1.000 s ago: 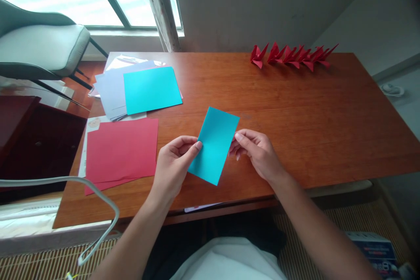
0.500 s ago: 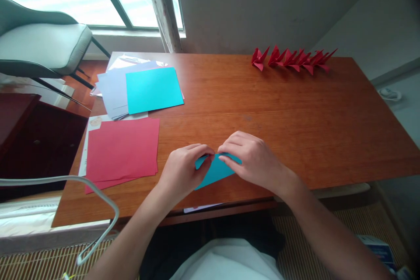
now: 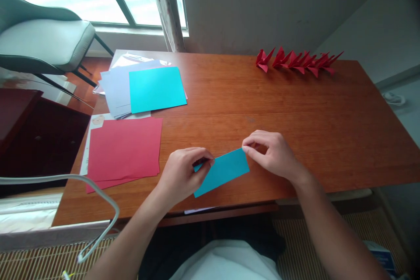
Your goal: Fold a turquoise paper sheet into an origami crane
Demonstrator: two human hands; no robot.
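A narrow rectangle of blue paper (image 3: 226,169), seemingly folded, is held near the front edge of the wooden table (image 3: 295,113). My left hand (image 3: 188,168) pinches its upper edge toward the left, thumb against fingertips, hiding that end in part. At the upper right corner, my right hand (image 3: 267,151) pinches the paper between thumb and fingers. Left of my left hand lie sheets of red paper (image 3: 126,148). A flat blue sheet (image 3: 158,89) rests farther back on pale grey-violet sheets (image 3: 114,92).
Several red folded paper cranes (image 3: 298,61) stand in a row along the table's back right. A light chair (image 3: 49,41) is beyond the left edge, near the window. A pale curved tube or cable (image 3: 98,190) crosses the lower left.
My right hand has slid right along the paper's upper edge to its corner, baring more of the blue paper. My left hand keeps its pinch. The view has shifted slightly.
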